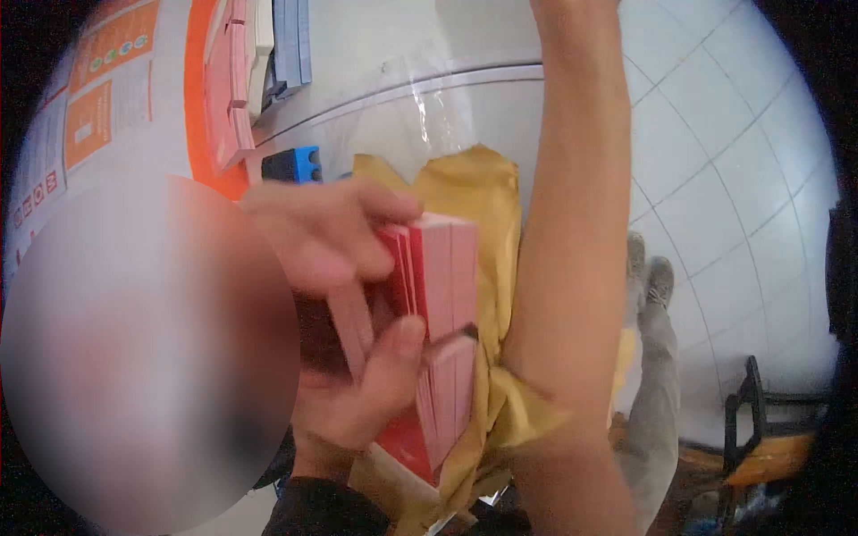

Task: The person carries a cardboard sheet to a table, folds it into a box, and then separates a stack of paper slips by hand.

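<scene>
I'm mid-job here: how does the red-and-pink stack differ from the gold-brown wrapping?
Colour: the red-and-pink stack shows red faces and pale pink edges; the gold-brown wrapping is one tone.
Shape: the stack has mostly straight, layered edges; the wrapping is creased, with loose flaps.
Placement: the stack sits in front, hiding some of the wrapping.
Shared: neither shows whole.

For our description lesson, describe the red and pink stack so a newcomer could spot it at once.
Find the bare forearm running down the picture's right half. Just left of it is a crumpled gold wrapper, with the stack against it. Bright red faces beside its pink edges set it apart from the pink pile at upper left.
</scene>
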`<state>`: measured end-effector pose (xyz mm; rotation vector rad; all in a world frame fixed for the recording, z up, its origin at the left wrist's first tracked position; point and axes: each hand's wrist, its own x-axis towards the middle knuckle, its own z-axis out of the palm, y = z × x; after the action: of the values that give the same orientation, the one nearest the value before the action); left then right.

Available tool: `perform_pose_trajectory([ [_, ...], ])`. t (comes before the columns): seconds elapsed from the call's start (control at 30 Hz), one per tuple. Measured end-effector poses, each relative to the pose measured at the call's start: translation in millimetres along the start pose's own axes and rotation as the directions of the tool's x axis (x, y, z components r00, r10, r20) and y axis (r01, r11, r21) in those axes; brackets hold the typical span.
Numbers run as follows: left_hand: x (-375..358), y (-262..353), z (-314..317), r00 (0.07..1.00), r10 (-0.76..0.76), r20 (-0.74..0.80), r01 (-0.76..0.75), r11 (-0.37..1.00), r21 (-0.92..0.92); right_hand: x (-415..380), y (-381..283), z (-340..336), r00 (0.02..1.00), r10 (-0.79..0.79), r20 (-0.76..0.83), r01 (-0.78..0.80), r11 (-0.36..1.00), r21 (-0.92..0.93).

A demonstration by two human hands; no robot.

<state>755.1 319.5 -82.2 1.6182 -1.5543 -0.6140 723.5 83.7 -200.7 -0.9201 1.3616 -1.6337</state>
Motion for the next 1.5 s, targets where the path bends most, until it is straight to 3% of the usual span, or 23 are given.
perform_pose_trajectory([
  [0.03, 0, 2, 1, 1.000, -0.006, -0.012, 0.006, 1.000, -0.002, -1, -3, -2, 0.999, 0.037, 0.006, -0.037, 0.999, 0.004],
  [0.13, 3, 4, 4, 0.999, -0.027, -0.022, 0.026, 0.999, -0.019, 2, 20, 2, 0.994, -0.106, -0.025, 0.104, 0.992, -0.069],
  [0.23, 3, 4, 5, 1.000, -0.028, 0.002, 0.029, 0.997, -0.068, 0, 12, -20, 0.954, 0.243, 0.176, -0.286, 0.912, 0.293],
  [0.3, 4, 9, -1, 0.999, -0.033, 0.039, 0.032, 0.999, 0.009, -5, -22, -55, 0.926, 0.238, 0.292, -0.288, 0.947, 0.139],
  [0.37, 3, 5, 0, 1.000, -0.016, -0.008, 0.016, 0.999, -0.046, -16, -64, -105, 0.882, 0.265, 0.389, -0.282, 0.959, -0.014],
  [0.4, 4, 3, 2, 0.999, -0.006, -0.034, 0.004, 0.998, -0.070, -17, -80, -121, 0.816, 0.425, 0.391, -0.429, 0.900, -0.083],
  [0.43, 4, 4, 1, 1.000, 0.002, -0.027, -0.004, 0.999, -0.052, -33, -99, -148, 0.850, 0.331, 0.409, -0.329, 0.941, -0.077],
  [0.5, 5, 4, -1, 1.000, 0.021, -0.004, -0.021, 1.000, -0.010, -67, -146, -174, 0.914, 0.336, 0.227, -0.342, 0.939, -0.012],
  [0.63, 3, -1, 5, 0.996, 0.067, -0.050, -0.065, 0.997, 0.030, -140, -186, -183, 0.793, 0.603, 0.094, -0.605, 0.756, 0.251],
  [0.7, 5, 1, 4, 0.987, 0.152, -0.055, -0.145, 0.981, 0.126, -172, -177, -175, 0.810, 0.564, 0.158, -0.583, 0.802, 0.127],
  [0.77, 4, -2, 1, 0.981, 0.193, -0.007, -0.190, 0.971, 0.146, -186, -157, -179, 0.878, 0.368, 0.306, -0.404, 0.913, 0.062],
  [0.9, 3, -2, 6, 0.981, 0.196, -0.010, -0.187, 0.947, 0.261, -189, -138, -187, 0.922, 0.142, 0.361, -0.228, 0.951, 0.209],
  [1.0, -3, 3, 11, 0.988, 0.142, -0.063, -0.124, 0.965, 0.232, -189, -129, -190, 0.918, 0.063, 0.392, -0.149, 0.970, 0.192],
  [1.17, -3, 12, 2, 0.991, 0.130, 0.014, -0.124, 0.899, 0.421, -183, -115, -195, 0.904, 0.015, 0.427, -0.073, 0.990, 0.119],
  [1.37, 0, 8, 5, 0.988, 0.140, 0.059, -0.152, 0.899, 0.411, -183, -95, -197, 0.874, -0.086, 0.479, 0.080, 0.996, 0.032],
  [1.5, 4, 5, -2, 0.990, 0.055, 0.129, -0.083, 0.971, 0.223, -184, -120, -204, 0.813, 0.190, 0.550, -0.186, 0.980, -0.064],
])
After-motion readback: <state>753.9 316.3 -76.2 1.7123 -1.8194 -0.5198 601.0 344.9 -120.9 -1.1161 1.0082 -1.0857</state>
